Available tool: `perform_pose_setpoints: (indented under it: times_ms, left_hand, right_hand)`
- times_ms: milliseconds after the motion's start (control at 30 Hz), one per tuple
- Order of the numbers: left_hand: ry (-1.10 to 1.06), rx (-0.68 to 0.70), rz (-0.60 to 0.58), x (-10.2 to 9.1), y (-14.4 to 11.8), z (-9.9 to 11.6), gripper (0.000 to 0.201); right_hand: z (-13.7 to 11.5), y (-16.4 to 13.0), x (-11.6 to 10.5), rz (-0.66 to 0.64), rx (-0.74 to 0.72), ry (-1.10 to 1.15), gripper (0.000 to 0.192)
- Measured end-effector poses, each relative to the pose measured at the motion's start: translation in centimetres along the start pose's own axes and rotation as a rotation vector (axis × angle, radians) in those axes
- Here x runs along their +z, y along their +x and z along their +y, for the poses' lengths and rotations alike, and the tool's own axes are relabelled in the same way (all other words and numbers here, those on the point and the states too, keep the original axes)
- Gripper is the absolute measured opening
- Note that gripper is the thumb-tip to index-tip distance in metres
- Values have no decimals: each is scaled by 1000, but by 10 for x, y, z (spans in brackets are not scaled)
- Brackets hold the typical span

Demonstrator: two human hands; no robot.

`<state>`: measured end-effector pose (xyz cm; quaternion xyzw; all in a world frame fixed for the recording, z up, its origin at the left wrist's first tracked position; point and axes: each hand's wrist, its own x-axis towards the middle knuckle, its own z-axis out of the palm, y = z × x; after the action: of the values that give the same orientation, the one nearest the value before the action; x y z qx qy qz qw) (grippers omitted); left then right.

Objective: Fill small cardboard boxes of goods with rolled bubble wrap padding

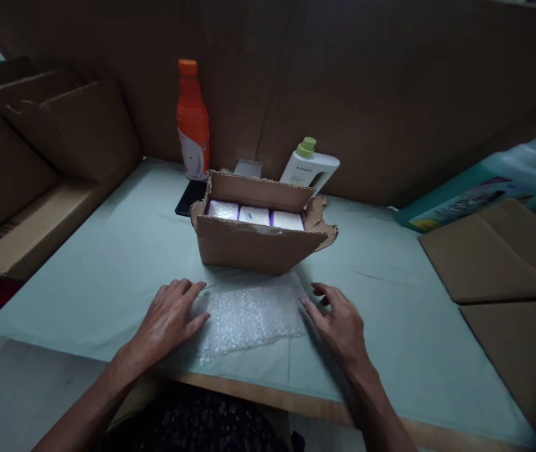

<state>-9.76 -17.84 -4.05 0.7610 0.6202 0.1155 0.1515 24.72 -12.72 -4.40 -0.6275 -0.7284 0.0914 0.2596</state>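
Flat on the pale green table cover point(108, 263) lies a bubble wrap sheet point(249, 317); the left hand point(167, 320) and right hand point(341, 323) rest unclenched on its side edges, apparently smoothing it. Just behind stands an open cardboard box point(258, 245) of white packets point(255, 216).

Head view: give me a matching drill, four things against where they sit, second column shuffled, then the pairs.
Things:
1. bubble wrap
2. orange bottle
3. white bottle
4. open box

Places:
A. behind the box, to its right, green cap
B. flat between the left hand and the right hand
C. middle of the green cloth, white packs inside
D. upright behind the box, to its left

Pairs: 1-B, 2-D, 3-A, 4-C
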Motion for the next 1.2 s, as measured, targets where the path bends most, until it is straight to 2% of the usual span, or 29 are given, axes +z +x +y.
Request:
perform_pose_setpoints:
  times_ms: [67, 167, 233, 300, 400, 533, 600, 633, 700, 800, 900, 967, 1033, 1100, 1200]
  left_hand:
    - [-95, -22, 132, -1, 5, -6, 49]
    - [-340, -105, 278, -1, 28, -9, 67]
    - [-501, -140, 326, 1, 49, -4, 76]
    - [-606, -143, 345, 3, 69, 4, 78]
    - [-666, -108, 356, 2, 100, 15, 78]
    - [-706, -15, 345, -3, 145, 15, 83]
    - [-674, -12, 342, -5, 153, 12, 87]
    - [-630, -27, 337, -5, 148, 10, 87]
    - [-483, -55, 292, -5, 122, 5, 83]
    - [-207, -18, 131, 1, 54, -3, 57]
    - [-24, -29, 44, 11, 0, -8, 36]
    - [19, -67, 24, 15, -14, -10, 25]
    - [-11, -88, 6, 14, -14, -9, 17]
    - [-96, -80, 24, 6, -12, -5, 16]
    - [-261, -52, 19, -12, -19, 3, 17]
  right_hand:
    - [-2, 14, -8, 7, -18, 84, 44]
    - [-13, 44, -6, -115, -23, 255, 56]
    - [-20, 64, 3, -203, 38, 301, 57]
    - [-23, 76, 14, -239, 113, 290, 52]
    - [-18, 88, 23, -179, 152, 259, 49]
    - [-9, 107, 24, -108, 143, 246, 49]
    - [-6, 110, 20, -104, 137, 250, 50]
    - [-4, 107, 16, -102, 129, 254, 50]
    - [1, 90, 6, -122, 100, 255, 46]
    - [9, 50, -5, -219, 36, 227, 36]
    - [9, 20, -2, -268, -32, 161, 35]
    - [6, 13, 6, -269, -77, 92, 33]
    - [1, 12, 14, -288, -115, 16, 21]
    - [-4, 13, 14, -288, -147, -20, 13]
    - [-11, 14, 3, -243, -202, 44, 15]
